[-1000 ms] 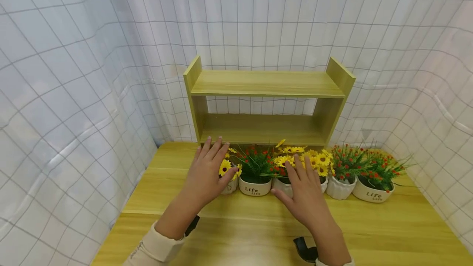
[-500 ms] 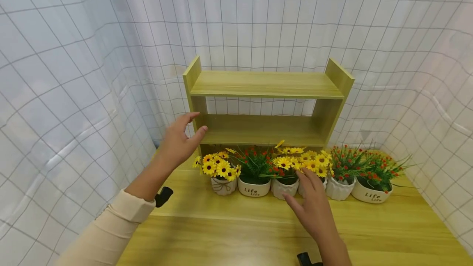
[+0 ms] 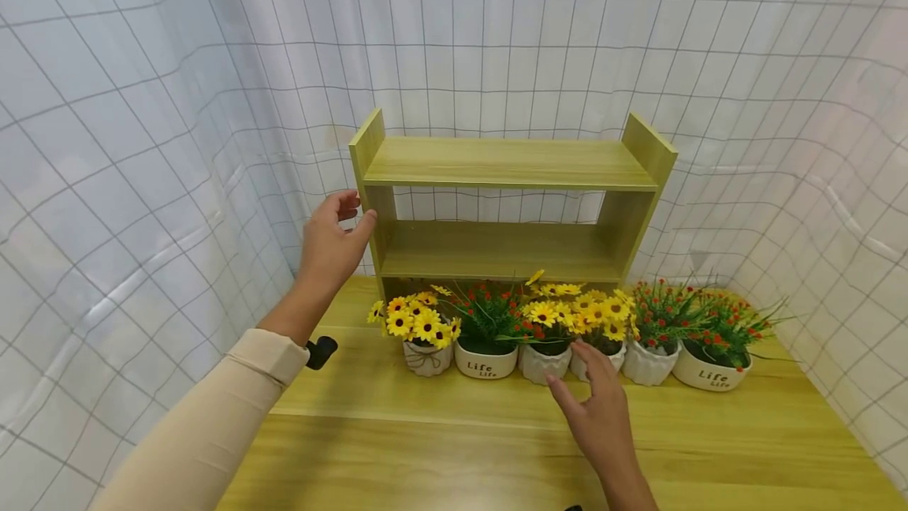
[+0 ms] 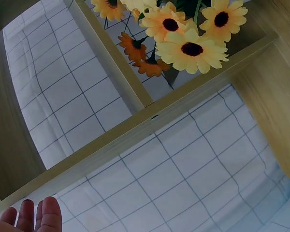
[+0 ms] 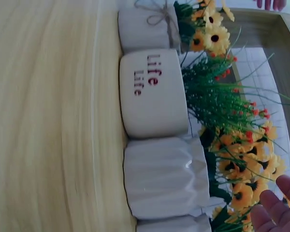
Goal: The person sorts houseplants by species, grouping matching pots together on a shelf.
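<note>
In the head view my left hand is beside the left side panel of a two-tier wooden shelf. Its thumb is apart from the slightly bent fingers; whether it touches the panel cannot be told. In the left wrist view, the fingertips lie along the panel's outer side. My right hand, thumb spread, hovers before a white ruffled pot of yellow flowers and partly covers the pot to its right. Nothing is held in either hand.
Potted artificial flowers stand in a row before the shelf: a bow-tied pot, a "Life" pot, a white fluted pot and another "Life" pot among them. A grid-patterned curtain surrounds the wooden table.
My left hand has moved up and left from over the leftmost yellow flowers to the shelf's left side. My right hand has drawn back slightly and lower. The pots and shelf have stayed put.
</note>
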A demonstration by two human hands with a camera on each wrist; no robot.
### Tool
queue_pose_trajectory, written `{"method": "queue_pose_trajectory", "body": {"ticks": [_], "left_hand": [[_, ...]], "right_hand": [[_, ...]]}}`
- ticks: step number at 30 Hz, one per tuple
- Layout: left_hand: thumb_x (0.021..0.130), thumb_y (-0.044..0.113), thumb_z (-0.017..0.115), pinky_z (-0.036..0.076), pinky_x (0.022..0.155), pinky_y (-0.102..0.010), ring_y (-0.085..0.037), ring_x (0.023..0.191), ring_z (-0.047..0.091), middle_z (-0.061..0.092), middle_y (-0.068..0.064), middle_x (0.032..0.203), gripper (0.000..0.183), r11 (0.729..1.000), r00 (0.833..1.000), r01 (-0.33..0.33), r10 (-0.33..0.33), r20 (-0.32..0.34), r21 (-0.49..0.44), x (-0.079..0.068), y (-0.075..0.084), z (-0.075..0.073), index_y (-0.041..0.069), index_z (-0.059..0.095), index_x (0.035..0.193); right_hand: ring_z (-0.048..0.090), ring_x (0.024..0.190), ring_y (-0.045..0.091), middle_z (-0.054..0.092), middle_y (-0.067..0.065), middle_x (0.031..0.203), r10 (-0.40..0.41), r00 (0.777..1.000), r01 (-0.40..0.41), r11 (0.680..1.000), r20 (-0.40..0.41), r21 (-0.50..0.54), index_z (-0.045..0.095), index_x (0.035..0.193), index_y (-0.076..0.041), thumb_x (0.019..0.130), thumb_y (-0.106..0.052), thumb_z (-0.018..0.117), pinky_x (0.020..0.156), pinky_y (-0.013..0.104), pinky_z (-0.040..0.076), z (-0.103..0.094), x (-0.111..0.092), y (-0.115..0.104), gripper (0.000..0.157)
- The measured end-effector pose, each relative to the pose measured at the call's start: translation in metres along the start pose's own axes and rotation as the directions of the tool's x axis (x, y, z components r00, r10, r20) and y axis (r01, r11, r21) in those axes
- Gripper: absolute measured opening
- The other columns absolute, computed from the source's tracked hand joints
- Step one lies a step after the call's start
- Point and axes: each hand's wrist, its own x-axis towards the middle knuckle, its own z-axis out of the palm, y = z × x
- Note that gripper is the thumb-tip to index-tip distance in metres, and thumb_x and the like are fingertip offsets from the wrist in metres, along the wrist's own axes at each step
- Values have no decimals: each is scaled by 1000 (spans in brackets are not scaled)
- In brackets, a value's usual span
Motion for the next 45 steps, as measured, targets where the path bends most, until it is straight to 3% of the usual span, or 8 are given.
{"method": "queue_pose_trajectory", "body": {"ticks": [4,9,20,24,29,34,37,45], "left_hand": [[98,34,59,47,97,-47,-28,122,53,57,-11,134,51,999,999,26,-26,-19,-33,8,-5,5,4,51,139],[98,34,59,50,94,-44,-26,120,55,57,-9,134,51,998,998,36,-39,-53,-59,14,-5,9,6,51,140],[99,32,58,53,93,-43,-27,117,60,61,-12,132,48,997,992,55,-60,-109,-46,27,-4,19,9,53,141],[101,30,54,52,93,-43,-26,118,61,61,-12,133,45,996,990,56,-64,-127,-70,28,-7,24,13,53,143],[103,28,50,53,92,-44,-29,118,61,61,-13,134,42,999,992,19,-23,-123,-30,29,-9,28,13,54,142],[103,33,51,53,92,-45,-29,119,60,59,-12,136,47,999,993,22,-26,-115,-39,30,-9,28,19,49,147],[103,35,51,54,90,-45,-29,117,62,62,-10,134,45,1000,992,17,-20,-123,-24,31,-10,27,19,53,145],[103,26,50,56,82,-45,-31,106,67,68,-13,121,32,996,990,-14,25,-140,83,32,-11,30,11,64,128]], "right_hand": [[48,128,32,48,17,144,132,991,-133,985,15,107,54,136,0,89,-15,76,94,53,47,4,-1,-2,54],[45,130,30,46,13,145,273,961,-274,931,35,240,52,137,-1,92,-15,72,100,50,43,12,-1,-1,51],[41,133,30,44,16,144,470,882,-446,810,34,381,45,142,0,94,-24,70,97,46,40,37,-1,13,59],[41,132,36,43,23,143,484,875,-440,795,-1,418,42,141,4,94,-22,69,98,48,38,49,0,19,61],[40,131,34,45,25,141,499,865,-420,777,-51,468,43,139,7,92,-18,71,98,46,35,60,1,25,60],[32,139,34,39,27,146,507,859,-405,757,-69,513,38,142,9,91,-13,72,111,48,30,67,3,27,65],[26,143,38,33,29,150,488,870,-383,760,-73,524,34,144,11,91,-12,72,116,50,23,71,4,29,69],[27,143,39,31,27,152,488,865,-381,789,-116,482,32,148,9,91,-16,73,115,50,25,81,6,38,75]]}}
